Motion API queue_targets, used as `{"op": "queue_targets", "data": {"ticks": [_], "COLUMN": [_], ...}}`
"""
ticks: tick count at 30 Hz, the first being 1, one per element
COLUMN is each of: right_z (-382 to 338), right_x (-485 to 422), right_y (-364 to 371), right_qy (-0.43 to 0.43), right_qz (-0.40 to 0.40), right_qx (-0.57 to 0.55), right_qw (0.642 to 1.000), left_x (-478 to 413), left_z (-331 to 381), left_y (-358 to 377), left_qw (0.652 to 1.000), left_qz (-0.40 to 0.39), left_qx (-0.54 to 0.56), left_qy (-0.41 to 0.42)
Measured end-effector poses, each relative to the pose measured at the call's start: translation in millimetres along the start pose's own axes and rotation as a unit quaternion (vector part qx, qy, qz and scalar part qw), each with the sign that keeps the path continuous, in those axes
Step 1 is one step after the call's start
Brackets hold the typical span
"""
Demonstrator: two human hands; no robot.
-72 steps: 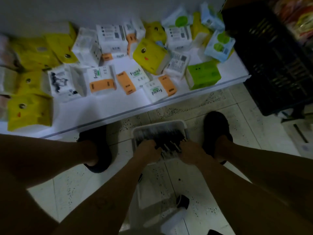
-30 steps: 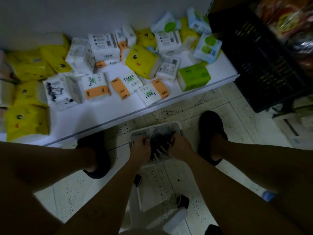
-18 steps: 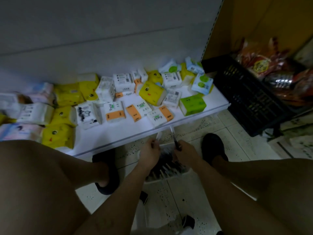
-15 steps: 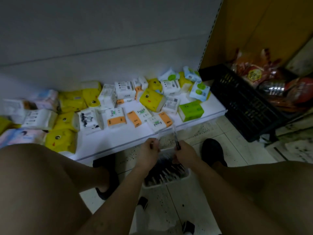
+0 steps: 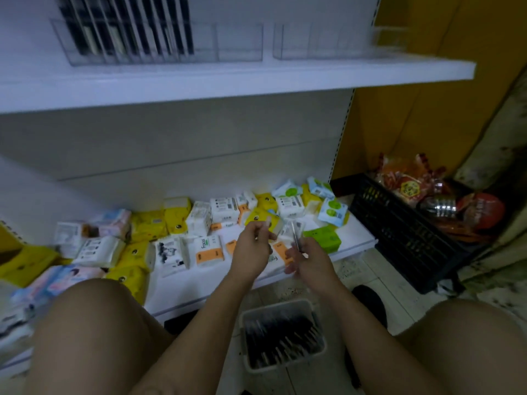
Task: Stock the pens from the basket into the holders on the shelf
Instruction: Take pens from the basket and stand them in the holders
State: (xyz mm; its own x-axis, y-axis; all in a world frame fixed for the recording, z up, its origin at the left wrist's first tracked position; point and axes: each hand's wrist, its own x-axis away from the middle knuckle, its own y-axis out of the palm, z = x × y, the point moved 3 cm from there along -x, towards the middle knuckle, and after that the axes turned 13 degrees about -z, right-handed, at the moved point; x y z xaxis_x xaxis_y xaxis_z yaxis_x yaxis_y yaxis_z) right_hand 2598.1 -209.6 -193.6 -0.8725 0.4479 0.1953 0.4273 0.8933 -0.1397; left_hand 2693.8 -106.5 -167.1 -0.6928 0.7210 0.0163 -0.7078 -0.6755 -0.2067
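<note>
A white basket [image 5: 318, 317] of dark pens [image 5: 281, 337] stands on the floor between my knees. My left hand [image 5: 251, 249] grips a pale-tipped pen [image 5: 266, 223] raised above the lower shelf. My right hand [image 5: 309, 259] pinches a thin dark pen [image 5: 294, 238] that points up. Both hands hover in front of the tissue packs, well above the basket. On the upper shelf [image 5: 228, 78] a clear holder [image 5: 239, 44] has its left slots filled with dark pens, and a second clear holder [image 5: 322, 44] stands to its right.
Tissue packs [image 5: 205, 220] in yellow, white, orange and green cover the lower shelf [image 5: 356, 238]. A black crate [image 5: 405, 232] with red snack bags [image 5: 413, 189] stands to the right. My bare knees frame the basket; a dark shoe [image 5: 370, 303] is on the tiled floor.
Both hands have lifted out of the basket, each with a pen, and risen in front of the lower shelf. The view has tilted up, and the upper shelf and holders now show.
</note>
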Motion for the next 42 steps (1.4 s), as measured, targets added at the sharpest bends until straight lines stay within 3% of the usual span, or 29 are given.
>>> {"op": "queue_targets", "data": {"ticks": [5,10,15,24,32,42], "right_z": [-58,-111,-159,-227,-304,-389], "right_x": [6,17,27,37,36,-1], "right_y": [-7,-5,-8,-10,-8,-7], "right_qy": [-0.11,-0.164,-0.205,-0.269,-0.379,-0.415], "right_qz": [0.064,0.036,0.042,0.039,0.019,0.006], "right_qx": [0.08,-0.008,-0.017,0.08,0.095,0.124], "right_qw": [0.989,0.986,0.978,0.959,0.92,0.901], "left_x": [-1,1,7,35,31,-8], "left_z": [45,95,142,213,278,350], "left_y": [-9,-21,-39,-76,-114,-171], "left_qw": [0.999,0.994,0.989,0.977,0.972,0.94], "left_qz": [0.002,0.004,0.01,-0.044,0.003,0.119], "left_qx": [0.015,0.001,0.057,0.091,0.013,-0.133], "left_qy": [0.049,0.107,0.138,0.186,0.236,0.29]}}
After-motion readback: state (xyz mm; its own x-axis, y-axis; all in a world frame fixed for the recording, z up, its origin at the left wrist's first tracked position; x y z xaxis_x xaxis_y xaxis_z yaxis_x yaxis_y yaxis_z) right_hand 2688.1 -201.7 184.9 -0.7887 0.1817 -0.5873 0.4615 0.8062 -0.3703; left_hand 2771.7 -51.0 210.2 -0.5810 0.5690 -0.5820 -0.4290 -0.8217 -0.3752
